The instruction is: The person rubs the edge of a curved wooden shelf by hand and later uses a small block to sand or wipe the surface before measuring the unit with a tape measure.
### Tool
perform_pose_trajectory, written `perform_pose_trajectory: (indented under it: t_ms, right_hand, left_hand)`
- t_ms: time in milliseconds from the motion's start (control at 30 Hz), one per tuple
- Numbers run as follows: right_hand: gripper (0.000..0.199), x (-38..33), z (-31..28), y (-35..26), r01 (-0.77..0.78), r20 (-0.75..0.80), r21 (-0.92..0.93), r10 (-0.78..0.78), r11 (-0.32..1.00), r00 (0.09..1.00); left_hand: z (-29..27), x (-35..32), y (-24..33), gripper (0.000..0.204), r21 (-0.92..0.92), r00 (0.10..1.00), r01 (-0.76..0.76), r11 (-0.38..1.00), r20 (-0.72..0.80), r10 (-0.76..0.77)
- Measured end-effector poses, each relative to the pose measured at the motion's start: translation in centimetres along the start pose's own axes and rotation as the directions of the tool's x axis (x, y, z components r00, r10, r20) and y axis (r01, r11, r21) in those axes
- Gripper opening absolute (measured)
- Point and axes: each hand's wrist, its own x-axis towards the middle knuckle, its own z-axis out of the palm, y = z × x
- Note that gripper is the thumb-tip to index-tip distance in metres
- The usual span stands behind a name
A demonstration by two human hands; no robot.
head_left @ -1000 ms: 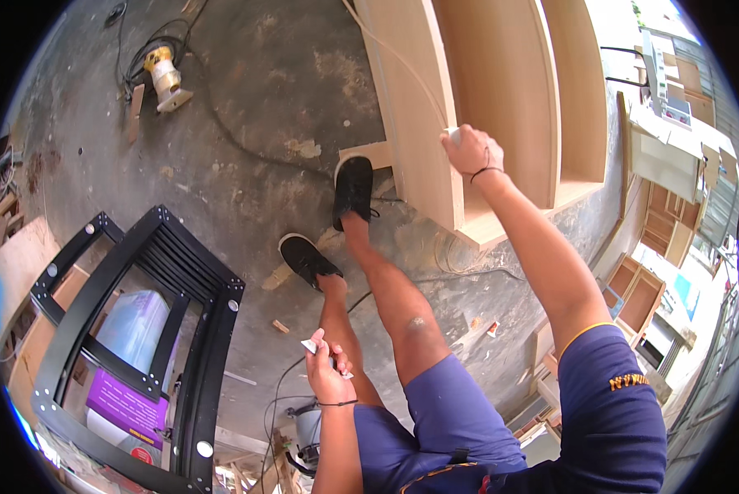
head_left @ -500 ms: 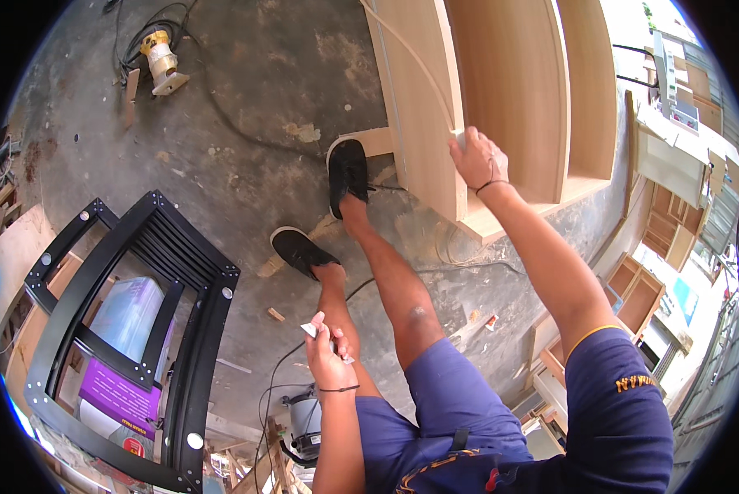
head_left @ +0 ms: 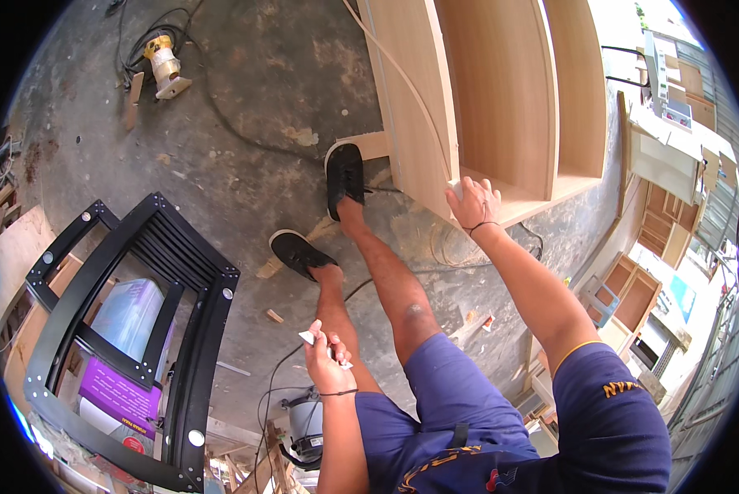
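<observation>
Right hand [head_left: 473, 206] presses a thin pale edge strip [head_left: 402, 78] onto the light wooden cabinet's [head_left: 501, 99] front edge. Left hand [head_left: 327, 362] grips a small white scraper [head_left: 308, 337] above the thigh.

Right hand [head_left: 473, 204] presses on front edge of wooden cabinet [head_left: 501, 99] w/ thin edge strip [head_left: 402, 78] curling off it. Left hand [head_left: 327, 362] grips small white piece [head_left: 308, 336]. Black frame [head_left: 139, 346] on concrete floor [head_left: 246, 107], router [head_left: 165, 66] far off.

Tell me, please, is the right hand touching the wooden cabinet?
Touching. The head view shows the right hand resting on the front edge of the cabinet, fingers pressed against the wood with no gap visible.
</observation>
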Motion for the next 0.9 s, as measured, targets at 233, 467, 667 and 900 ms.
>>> perform_pose_trajectory:
  t_ms: [233,467,667,900]
  right_hand:
    - [0.035,-1.6,0.5,0.2,-0.022,0.149,-0.079,0.033,0.997,0.988]
    - [0.040,-0.9,0.3,0.0,-0.110,0.260,-0.077,0.127,0.991,0.957]
    - [0.042,0.4,-0.6,0.3,-0.076,0.324,0.015,0.067,0.997,0.944]
    - [0.040,10.5,-8.5,-2.3,-0.129,-0.013,0.441,0.150,0.888,0.989]
  left_hand:
    - [-0.3,0.1,0.2,0.032,-0.016,1.000,0.000,1.000,0.016,0.001]
    - [0.1,-0.5,0.8,0.033,-0.043,1.000,0.004,0.999,0.007,-0.004]
    - [1.1,-1.5,2.1,0.029,-0.016,1.000,0.008,1.000,-0.007,-0.008]
    - [2.9,-1.0,3.0,0.030,0.114,1.000,0.011,0.993,0.001,-0.012]
